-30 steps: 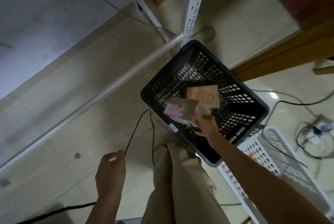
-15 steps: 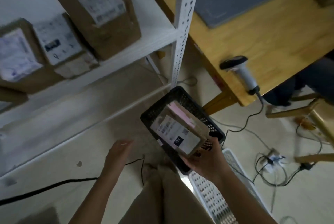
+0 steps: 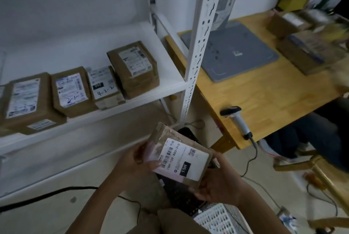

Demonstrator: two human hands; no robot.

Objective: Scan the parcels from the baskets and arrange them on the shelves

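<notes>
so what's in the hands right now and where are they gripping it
A labelled parcel, held by both: left hand on its left edge, right hand at its lower right corner.

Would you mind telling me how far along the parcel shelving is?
Done: four brown labelled parcels sit on the white shelf. In hand: left hand and right hand hold a brown labelled parcel. Left: scanning it with the white handheld scanner, then shelving.

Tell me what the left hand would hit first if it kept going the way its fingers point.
The left hand already touches the parcel that both hands hold, its fingers pointing right across it, so the parcel blocks it at once. Beyond that sits the right hand.
</notes>
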